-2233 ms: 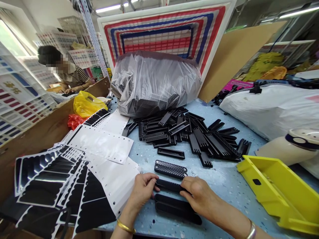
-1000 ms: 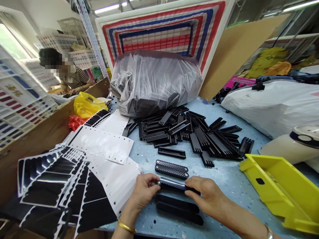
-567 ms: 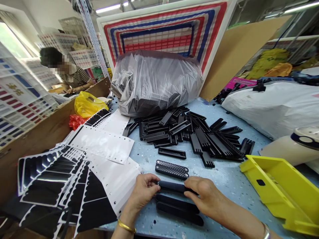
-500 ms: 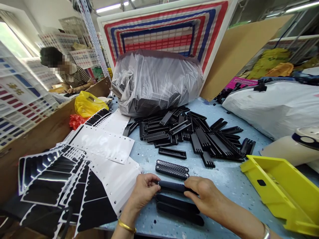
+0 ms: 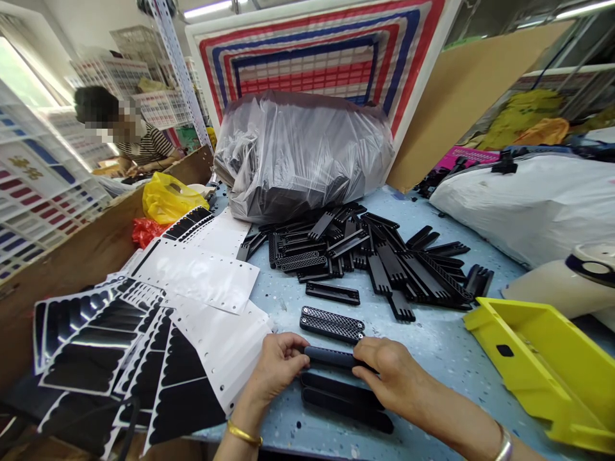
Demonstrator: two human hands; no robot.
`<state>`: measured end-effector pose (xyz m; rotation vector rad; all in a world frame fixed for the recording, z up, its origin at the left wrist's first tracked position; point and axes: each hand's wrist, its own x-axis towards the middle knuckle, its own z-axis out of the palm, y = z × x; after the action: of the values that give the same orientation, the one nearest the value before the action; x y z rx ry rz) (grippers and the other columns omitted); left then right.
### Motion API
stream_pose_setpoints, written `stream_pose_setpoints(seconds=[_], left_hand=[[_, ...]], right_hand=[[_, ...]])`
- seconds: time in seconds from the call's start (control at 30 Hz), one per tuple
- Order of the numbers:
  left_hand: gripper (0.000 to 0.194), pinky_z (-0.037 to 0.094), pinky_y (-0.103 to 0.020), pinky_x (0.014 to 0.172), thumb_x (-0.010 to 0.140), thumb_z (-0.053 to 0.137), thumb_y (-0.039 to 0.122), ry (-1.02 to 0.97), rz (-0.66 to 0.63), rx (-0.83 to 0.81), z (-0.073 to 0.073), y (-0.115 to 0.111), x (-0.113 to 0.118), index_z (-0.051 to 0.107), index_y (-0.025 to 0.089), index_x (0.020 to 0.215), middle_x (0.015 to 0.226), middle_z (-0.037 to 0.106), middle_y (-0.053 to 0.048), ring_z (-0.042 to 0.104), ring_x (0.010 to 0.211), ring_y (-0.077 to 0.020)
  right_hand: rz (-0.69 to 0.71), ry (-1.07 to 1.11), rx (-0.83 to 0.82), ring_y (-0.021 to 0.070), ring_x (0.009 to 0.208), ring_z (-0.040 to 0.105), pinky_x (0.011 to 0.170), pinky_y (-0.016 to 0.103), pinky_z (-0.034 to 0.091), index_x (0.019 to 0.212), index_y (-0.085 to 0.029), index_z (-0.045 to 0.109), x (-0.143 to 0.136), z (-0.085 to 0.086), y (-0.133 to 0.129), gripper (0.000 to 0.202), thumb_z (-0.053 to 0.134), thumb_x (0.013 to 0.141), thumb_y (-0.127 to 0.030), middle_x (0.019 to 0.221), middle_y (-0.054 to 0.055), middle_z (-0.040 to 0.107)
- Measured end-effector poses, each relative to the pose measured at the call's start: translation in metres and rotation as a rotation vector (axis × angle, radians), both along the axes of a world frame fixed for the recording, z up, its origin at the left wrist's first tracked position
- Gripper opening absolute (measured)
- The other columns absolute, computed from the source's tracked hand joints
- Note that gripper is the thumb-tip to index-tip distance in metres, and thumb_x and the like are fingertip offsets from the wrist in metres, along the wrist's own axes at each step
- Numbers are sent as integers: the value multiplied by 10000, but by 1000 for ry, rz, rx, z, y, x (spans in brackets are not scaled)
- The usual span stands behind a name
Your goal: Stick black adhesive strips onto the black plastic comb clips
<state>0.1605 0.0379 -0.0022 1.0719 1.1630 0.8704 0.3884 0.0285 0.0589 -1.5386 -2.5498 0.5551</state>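
Observation:
A long black piece (image 5: pixel 331 358) lies crosswise between my two hands. My left hand (image 5: pixel 278 366) pinches its left end with thumb and fingers, and my right hand (image 5: pixel 391 371) is closed on its right end. Just below it, nearer to me, lie two smooth black pieces (image 5: pixel 343 402) side by side. Above it is a pair of black pieces with a textured lattice face (image 5: pixel 331 324), and farther up a single slotted black piece (image 5: pixel 332 293). The undersides of the fingers are hidden.
A pile of black parts (image 5: pixel 394 262) spreads behind, before a filled plastic bag (image 5: pixel 307 157). Sheets of black stickers (image 5: pixel 96 346) and white sheets (image 5: pixel 196 272) cover the left. At right stand a yellow bin (image 5: pixel 552 371) and white bag (image 5: pixel 533 205). A person (image 5: pixel 144 144) sits back left.
My right hand has shifted very slightly left along the black piece. My left hand stays at its end, and the other parts lie as before.

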Motion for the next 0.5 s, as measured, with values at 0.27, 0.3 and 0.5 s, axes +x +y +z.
stream_pose_setpoints(seconds=[0.27, 0.3, 0.5], left_hand=[[229, 389, -235, 507, 594, 676, 183, 2, -5, -14, 2, 0, -2, 725, 125, 810, 508, 632, 11, 532, 469, -120], [227, 388, -234, 506, 596, 675, 183, 5, -6, -12, 2, 0, -2, 725, 123, 810, 510, 636, 9, 534, 470, -120], [198, 420, -233, 506, 628, 686, 217, 30, -1, 1, 5, -1, 0, 727, 129, 801, 528, 655, -4, 608, 520, -148]], right_hand=[[-9, 0, -27, 217, 769, 665, 703, 309, 510, 758, -179, 696, 0, -1, 1, 144, 592, 821, -103, 822, 74, 709], [-10, -2, -27, 218, 772, 666, 705, 309, 510, 760, -178, 699, 0, -1, 1, 145, 594, 821, -99, 821, 74, 708], [-17, -17, -25, 230, 786, 669, 719, 320, 517, 765, -159, 706, -2, 0, 1, 146, 596, 832, -89, 824, 87, 705]])
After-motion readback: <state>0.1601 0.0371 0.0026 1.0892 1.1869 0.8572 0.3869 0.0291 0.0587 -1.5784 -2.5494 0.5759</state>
